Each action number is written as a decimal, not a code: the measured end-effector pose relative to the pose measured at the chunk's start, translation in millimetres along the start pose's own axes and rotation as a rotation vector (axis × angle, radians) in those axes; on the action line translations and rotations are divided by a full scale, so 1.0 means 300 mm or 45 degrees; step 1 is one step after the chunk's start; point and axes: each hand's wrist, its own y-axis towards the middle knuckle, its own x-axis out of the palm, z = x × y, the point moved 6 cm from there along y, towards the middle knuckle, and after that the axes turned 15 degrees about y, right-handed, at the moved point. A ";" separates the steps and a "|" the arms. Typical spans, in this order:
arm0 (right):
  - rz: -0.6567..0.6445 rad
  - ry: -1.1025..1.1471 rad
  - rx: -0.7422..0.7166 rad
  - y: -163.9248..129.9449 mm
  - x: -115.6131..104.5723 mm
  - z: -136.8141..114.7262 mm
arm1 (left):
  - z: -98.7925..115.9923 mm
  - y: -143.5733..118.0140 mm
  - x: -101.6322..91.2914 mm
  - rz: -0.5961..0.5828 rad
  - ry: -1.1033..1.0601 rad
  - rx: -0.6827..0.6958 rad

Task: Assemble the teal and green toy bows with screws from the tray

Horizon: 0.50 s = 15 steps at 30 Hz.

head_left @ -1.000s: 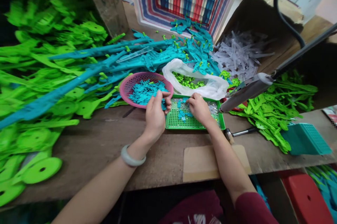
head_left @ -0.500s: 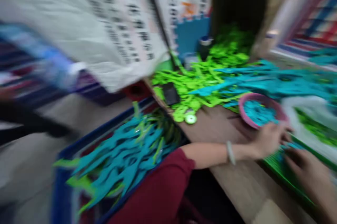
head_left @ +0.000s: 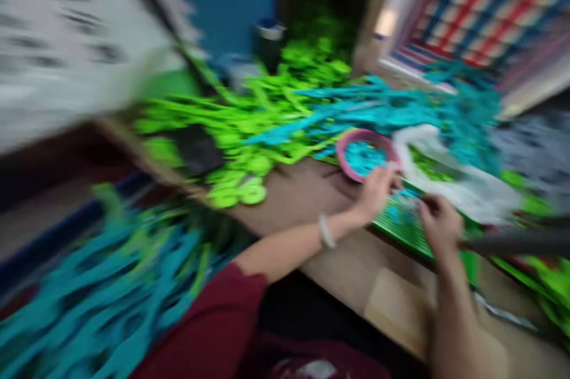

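Observation:
My left hand (head_left: 377,192), a pale bangle (head_left: 326,231) on its wrist, is at the near rim of a pink bowl (head_left: 341,156) of small blue pieces (head_left: 364,157). Its fingers are bent together, and blur hides what they hold. Across from it, my right hand (head_left: 440,221) is closed in a pinch over a ribbed green tray (head_left: 412,237). Whatever lies in that pinch is too smeared to name. Small blue pieces (head_left: 395,212) lie on the tray between both hands.
Bright green plastic parts (head_left: 249,111) and long blue parts (head_left: 356,111) are heaped behind the bowl. A white bag (head_left: 472,192) of green bits lies beside it. More blue parts (head_left: 120,278) fill a crate at left. A dark box (head_left: 198,150) sits near the table edge.
The view has swung right, so the bowl, tray and hands appear farther left. My right hand and forearm show more fully. Both hands remain over the tray and by the bowl.

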 end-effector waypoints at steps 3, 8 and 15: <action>0.115 -0.028 0.195 0.027 -0.025 0.091 | -0.061 0.064 0.005 -0.048 -0.207 -0.027; 0.049 0.013 0.335 0.079 0.018 0.164 | -0.076 0.074 -0.013 0.124 -0.197 -0.039; -0.129 0.100 0.535 0.123 0.130 0.195 | -0.040 0.056 -0.012 0.111 -0.140 -0.011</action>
